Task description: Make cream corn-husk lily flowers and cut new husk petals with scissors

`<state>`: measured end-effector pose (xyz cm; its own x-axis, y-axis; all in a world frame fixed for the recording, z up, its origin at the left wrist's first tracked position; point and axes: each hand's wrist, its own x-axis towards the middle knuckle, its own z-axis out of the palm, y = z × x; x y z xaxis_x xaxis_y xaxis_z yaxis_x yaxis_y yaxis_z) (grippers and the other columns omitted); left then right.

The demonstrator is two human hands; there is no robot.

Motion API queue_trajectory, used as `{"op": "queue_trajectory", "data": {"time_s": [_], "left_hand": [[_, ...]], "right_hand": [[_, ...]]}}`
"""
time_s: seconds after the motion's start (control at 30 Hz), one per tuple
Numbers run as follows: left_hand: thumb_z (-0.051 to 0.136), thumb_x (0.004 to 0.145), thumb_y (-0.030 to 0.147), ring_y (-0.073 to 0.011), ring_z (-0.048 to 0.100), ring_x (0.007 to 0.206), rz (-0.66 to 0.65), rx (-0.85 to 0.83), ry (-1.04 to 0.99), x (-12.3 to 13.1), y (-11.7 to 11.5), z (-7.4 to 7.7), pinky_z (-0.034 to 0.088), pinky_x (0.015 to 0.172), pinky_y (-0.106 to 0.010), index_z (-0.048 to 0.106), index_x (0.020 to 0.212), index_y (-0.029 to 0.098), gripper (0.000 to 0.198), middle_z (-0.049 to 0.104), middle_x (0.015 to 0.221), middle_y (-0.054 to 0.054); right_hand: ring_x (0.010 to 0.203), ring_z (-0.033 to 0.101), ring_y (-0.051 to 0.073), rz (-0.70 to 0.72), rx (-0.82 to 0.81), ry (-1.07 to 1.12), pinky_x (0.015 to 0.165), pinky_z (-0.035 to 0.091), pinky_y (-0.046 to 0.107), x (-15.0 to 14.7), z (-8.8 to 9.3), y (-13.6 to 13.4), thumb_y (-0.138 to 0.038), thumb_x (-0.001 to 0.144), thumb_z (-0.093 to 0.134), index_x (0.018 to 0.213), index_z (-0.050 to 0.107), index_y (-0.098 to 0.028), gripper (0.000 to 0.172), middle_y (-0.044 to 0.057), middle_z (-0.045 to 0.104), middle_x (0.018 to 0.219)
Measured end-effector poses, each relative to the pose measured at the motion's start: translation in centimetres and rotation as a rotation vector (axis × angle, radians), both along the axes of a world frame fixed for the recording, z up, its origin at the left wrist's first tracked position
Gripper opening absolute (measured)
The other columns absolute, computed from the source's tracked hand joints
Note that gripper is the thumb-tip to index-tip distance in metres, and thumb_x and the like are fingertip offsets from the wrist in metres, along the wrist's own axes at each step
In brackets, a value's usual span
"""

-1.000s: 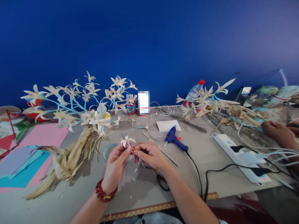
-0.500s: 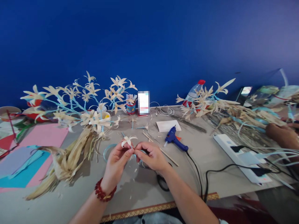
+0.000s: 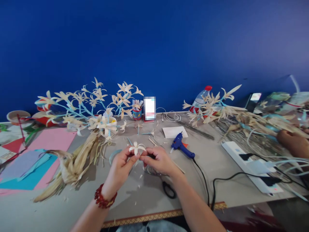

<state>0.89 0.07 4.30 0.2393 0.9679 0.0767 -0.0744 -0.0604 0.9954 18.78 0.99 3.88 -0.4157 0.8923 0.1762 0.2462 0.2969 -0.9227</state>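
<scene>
A small pale flower (image 3: 137, 148), apparently of dried husk, stands upright between my hands with its narrow petals spread. My left hand (image 3: 123, 165) pinches it low down with thumb and fingers, a red bead bracelet (image 3: 102, 197) on that wrist. Against those fingertips, my right hand (image 3: 158, 160) is closed at the flower's base; the stem there is hidden by the fingers. Partly beneath my right hand lie scissors (image 3: 169, 189) with black handles. A roll of light blue tape (image 3: 113, 157) rests behind my left hand.
A blue glue gun (image 3: 182, 145) with a black cord lies right of my hands, near a white power strip (image 3: 248, 166). Flower branches (image 3: 82, 108) and dry husks (image 3: 77, 164) stand left. At far right, another person's hand (image 3: 289, 141) touches a husk bundle.
The flower has turned in my fingers, so its spread petals face me more. My right hand stays closed beside my left. The whole view has shifted slightly.
</scene>
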Motion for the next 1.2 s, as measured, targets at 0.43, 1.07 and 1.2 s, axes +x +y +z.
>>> {"op": "queue_trajectory", "data": {"time_s": [0.43,1.07,1.2], "left_hand": [[0.070,0.076,0.032,-0.0133,0.054,0.068,0.103,-0.058,0.031,-1.2,0.2,-0.8,0.042,0.067,-0.023,0.065,0.076,0.017,0.016,0.060,0.072,0.002],[0.074,0.073,0.036,-0.0106,0.055,0.069,0.111,-0.274,-0.164,-2.0,1.2,-3.8,0.044,0.069,-0.023,0.063,0.083,0.017,0.024,0.060,0.079,0.002],[0.073,0.074,0.036,-0.0102,0.055,0.069,0.129,-0.282,-0.199,-2.2,1.1,-4.3,0.043,0.069,-0.023,0.064,0.082,0.017,0.023,0.060,0.079,0.002]], "right_hand": [[0.075,0.059,0.017,-0.352,0.207,-0.181,0.067,0.043,0.027,0.7,-0.1,-0.2,-0.028,0.082,0.066,0.082,0.061,-0.020,0.010,0.002,0.065,0.079],[0.098,0.059,0.029,-0.342,0.224,-0.934,0.083,0.049,0.040,5.9,-4.6,-10.7,-0.024,0.080,0.066,0.099,0.063,-0.018,0.021,0.011,0.065,0.100],[0.086,0.064,0.027,-0.262,0.085,-1.020,0.071,0.050,0.035,6.6,-3.4,-10.2,-0.018,0.082,0.060,0.092,0.061,-0.019,0.010,0.009,0.067,0.094]]}}
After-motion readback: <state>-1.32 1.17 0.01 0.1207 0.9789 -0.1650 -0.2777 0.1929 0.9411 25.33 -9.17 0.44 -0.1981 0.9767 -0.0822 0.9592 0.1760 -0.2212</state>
